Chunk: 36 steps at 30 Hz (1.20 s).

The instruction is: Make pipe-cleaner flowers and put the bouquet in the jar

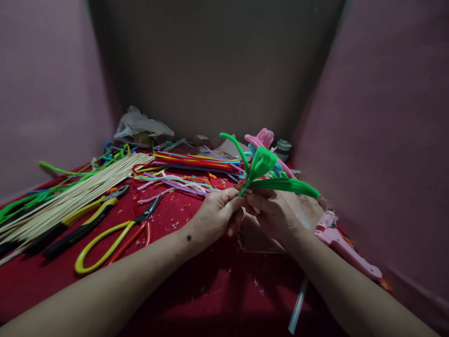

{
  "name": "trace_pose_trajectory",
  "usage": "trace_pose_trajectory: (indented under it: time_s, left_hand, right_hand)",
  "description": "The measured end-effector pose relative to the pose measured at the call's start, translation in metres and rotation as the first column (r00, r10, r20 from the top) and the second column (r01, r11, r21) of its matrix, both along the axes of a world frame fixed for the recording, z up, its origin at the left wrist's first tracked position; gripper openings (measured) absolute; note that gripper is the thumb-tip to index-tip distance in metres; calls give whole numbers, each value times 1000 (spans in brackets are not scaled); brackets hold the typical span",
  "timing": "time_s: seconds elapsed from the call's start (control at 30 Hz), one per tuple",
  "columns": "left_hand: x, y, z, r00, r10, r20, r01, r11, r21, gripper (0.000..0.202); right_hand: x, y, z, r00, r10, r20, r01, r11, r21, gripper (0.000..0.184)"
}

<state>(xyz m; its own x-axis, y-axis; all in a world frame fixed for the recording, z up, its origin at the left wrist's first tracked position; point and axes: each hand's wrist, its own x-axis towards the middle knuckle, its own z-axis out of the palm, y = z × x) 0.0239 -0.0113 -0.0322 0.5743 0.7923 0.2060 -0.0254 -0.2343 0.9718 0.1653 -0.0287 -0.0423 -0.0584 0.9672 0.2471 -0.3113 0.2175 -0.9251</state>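
Observation:
A cluster of green pipe-cleaner leaves [262, 164] stands up from between my two hands, with one thin curved strand, a looped piece in the middle and a long flat leaf to the right. My left hand [220, 213] is closed, thumb and fingers pinching the base of the stems. My right hand [273, 213] meets it at the same spot, its fingers closed around the stem base, partly hidden behind the leaves. Just beyond the cluster shows a pink pipe-cleaner flower [264, 137]; I cannot tell whether it joins the green piece.
On the red cloth [175, 290] at left lie scissors [105, 255], pliers [84, 220] and a bundle of wooden sticks [101, 182]. Behind are coloured pipe cleaners [199, 161] and a plastic bag [140, 125]. A pink glue gun [345, 245] lies at right, a glue stick [298, 306] in front.

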Motion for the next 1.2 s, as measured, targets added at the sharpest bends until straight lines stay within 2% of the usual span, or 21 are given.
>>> trace_pose_trajectory:
  time_s: [0.07,0.13,0.23,0.33,0.5,0.6,0.73,0.83,1.03,1.2]
  left_hand:
    - [0,1,2,999,-36,34,38,998,-49,22]
    - [-1,2,4,996,-58,64,63,995,-81,21]
    - [-1,3,2,990,-82,118,99,984,-148,26]
    - [-1,4,-1,969,-128,210,179,953,-243,34]
    - [-2,6,-5,900,-199,387,352,855,-380,21]
    - [-4,10,-9,825,-308,473,511,764,-394,23]
    - [-7,15,-14,717,-400,571,664,641,-384,27]
    - [-8,17,-16,670,-439,599,719,583,-377,27]
    - [-8,15,-13,638,-468,612,752,552,-362,24]
    - [-9,8,-10,571,-476,669,812,445,-377,22]
  right_hand:
    - [1,-3,3,987,162,-16,-163,986,-22,14]
    - [2,-3,4,972,233,-15,-233,972,-24,20]
    - [4,-1,4,986,166,-18,-167,986,-13,17]
    - [5,1,3,990,142,-28,-143,988,-65,11]
    - [5,2,1,989,121,-80,-128,988,-82,12]
    - [7,4,-3,989,121,-81,-127,989,-77,9]
    - [9,5,-7,974,213,-83,-219,973,-77,9]
    - [10,3,-8,967,246,-71,-251,966,-60,10]
    - [9,-1,-3,969,232,-87,-235,971,-31,9]
    - [8,-2,-2,959,262,-109,-271,958,-88,17]
